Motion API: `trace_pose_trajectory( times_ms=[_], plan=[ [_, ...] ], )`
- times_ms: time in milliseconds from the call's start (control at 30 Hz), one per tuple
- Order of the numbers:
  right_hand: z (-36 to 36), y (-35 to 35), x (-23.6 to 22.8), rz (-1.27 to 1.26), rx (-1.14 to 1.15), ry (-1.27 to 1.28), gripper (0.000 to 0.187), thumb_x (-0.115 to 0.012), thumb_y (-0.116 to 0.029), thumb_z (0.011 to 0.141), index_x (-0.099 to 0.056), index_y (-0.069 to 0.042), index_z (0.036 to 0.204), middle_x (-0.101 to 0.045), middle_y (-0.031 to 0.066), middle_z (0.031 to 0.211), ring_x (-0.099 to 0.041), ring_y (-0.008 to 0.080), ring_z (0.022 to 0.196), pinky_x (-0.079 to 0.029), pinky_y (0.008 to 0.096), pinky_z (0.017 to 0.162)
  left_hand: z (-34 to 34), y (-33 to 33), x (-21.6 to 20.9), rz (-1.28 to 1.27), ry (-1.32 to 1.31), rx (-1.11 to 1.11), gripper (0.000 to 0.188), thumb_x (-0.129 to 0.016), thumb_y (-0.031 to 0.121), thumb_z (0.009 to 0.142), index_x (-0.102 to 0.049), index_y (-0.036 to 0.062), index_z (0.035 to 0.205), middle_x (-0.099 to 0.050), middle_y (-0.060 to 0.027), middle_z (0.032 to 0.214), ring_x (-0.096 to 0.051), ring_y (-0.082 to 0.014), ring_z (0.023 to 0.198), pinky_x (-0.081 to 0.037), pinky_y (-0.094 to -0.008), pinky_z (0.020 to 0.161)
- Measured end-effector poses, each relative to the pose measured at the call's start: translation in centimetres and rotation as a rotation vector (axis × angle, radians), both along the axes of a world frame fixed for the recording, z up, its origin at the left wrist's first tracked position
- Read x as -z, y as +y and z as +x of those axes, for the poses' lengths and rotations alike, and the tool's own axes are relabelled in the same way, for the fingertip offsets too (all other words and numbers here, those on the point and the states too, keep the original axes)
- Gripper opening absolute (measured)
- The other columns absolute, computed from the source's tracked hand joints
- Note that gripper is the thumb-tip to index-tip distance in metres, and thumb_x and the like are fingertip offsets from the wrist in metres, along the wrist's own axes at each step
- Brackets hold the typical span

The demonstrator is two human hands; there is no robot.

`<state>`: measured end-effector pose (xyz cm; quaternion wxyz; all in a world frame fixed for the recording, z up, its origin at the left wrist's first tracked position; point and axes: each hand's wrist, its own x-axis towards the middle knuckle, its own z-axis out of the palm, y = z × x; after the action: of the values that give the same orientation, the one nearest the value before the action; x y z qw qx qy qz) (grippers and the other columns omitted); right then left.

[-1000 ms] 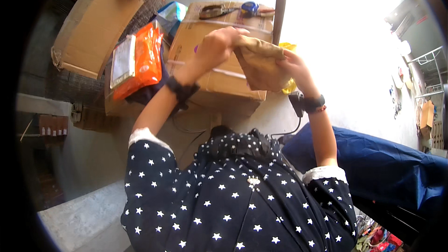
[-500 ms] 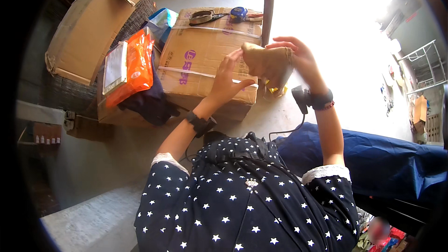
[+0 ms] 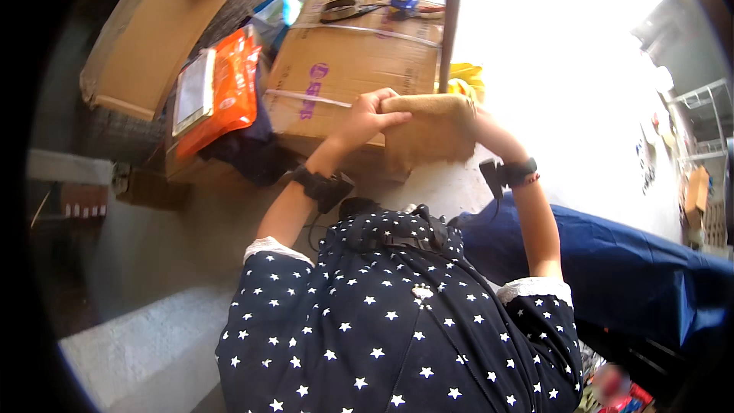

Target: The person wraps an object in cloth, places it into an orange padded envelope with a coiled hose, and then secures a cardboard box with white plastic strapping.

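Observation:
A tan-brown cloth (image 3: 430, 131) hangs in front of me, its upper edge stretched level between my two hands. My left hand (image 3: 365, 119) pinches the upper left corner, with the thumb laid over the near side. At the opposite end, my right hand (image 3: 491, 128) grips the cloth's right edge; most of its fingers are hidden behind the fabric. Just beyond stands a large cardboard box (image 3: 359, 69) with white straps and purple print. On its top lie a dark ring-shaped band (image 3: 341, 9), a blue tape measure (image 3: 403, 6) and a tool with a reddish handle (image 3: 430, 11).
Left of the box, an orange plastic package (image 3: 229, 92) and a white-faced flat pad (image 3: 194, 93) rest on dark fabric. A thin upright post (image 3: 451, 23) rises by the box, near something yellow (image 3: 468, 79). A dark blue cover (image 3: 604, 268) spreads at right.
The cloth has gone from bunched up to spread between both hands, and sits lower. My left hand has closed on its corner. The yellow thing behind now shows by the post.

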<state>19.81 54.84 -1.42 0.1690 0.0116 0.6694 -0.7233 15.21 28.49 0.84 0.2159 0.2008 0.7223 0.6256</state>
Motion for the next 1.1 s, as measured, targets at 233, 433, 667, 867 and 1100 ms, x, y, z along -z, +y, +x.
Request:
trace_pose_trajectory(
  times_ms=[233,433,667,867,1100],
  plan=[
    [-3.0,-8.7,7.9,0.053,0.142,-0.194,0.026,-0.052,-0.018,0.086,-0.058,0.0,0.104,-0.062,0.0057,0.086,-0.061,0.0188,0.073,-0.05,0.0313,0.066,-4.0,-6.8,9.7,-0.549,0.364,-0.497,0.031,-0.074,0.022,0.074,-0.06,0.0047,0.095,-0.067,-0.0102,0.081,-0.064,-0.0212,0.073,-0.049,-0.0327,0.066],
    [-3.5,-15.8,7.8,0.842,0.222,0.768,0.035,-0.057,-0.009,0.075,-0.058,-0.008,0.109,-0.056,0.0197,0.113,-0.052,0.0389,0.104,-0.045,0.0435,0.088,-5.0,-10.7,9.9,-0.853,0.357,-0.248,0.035,-0.067,0.036,0.078,-0.057,0.0124,0.101,-0.066,-0.0175,0.088,-0.062,-0.0367,0.087,-0.048,-0.0448,0.074],
    [-3.1,-22.4,10.5,1.129,-0.104,0.816,0.054,-0.068,-0.025,0.075,-0.048,-0.011,0.123,-0.046,0.0193,0.125,-0.043,0.0366,0.116,-0.04,0.0467,0.092,-5.4,-14.8,9.3,-0.931,0.296,-0.329,0.043,-0.069,0.03,0.076,-0.052,0.0108,0.111,-0.064,-0.0165,0.101,-0.061,-0.0353,0.092,-0.048,-0.0437,0.078],
    [-3.5,-24.5,10.1,1.192,-0.07,0.773,0.067,-0.07,-0.033,0.074,-0.043,-0.014,0.131,-0.035,0.0238,0.136,-0.028,0.0389,0.13,-0.028,0.0505,0.103,-2.2,-15.9,12.7,-0.84,0.899,-0.235,0.052,-0.065,0.017,0.077,-0.047,0.0035,0.125,-0.047,-0.0164,0.128,-0.047,-0.033,0.117,-0.04,-0.0414,0.096],
    [-3.9,-24.6,11.8,1.228,-0.152,0.815,0.073,-0.064,-0.038,0.078,-0.035,-0.012,0.139,-0.025,0.0285,0.144,-0.024,0.0409,0.135,-0.021,0.0508,0.108,-1.5,-16.4,12.4,-0.671,0.825,-0.198,0.065,-0.068,0.028,0.077,-0.044,0.0038,0.132,-0.044,-0.015,0.135,-0.04,-0.0295,0.127,-0.031,-0.0428,0.105]
  ],
)
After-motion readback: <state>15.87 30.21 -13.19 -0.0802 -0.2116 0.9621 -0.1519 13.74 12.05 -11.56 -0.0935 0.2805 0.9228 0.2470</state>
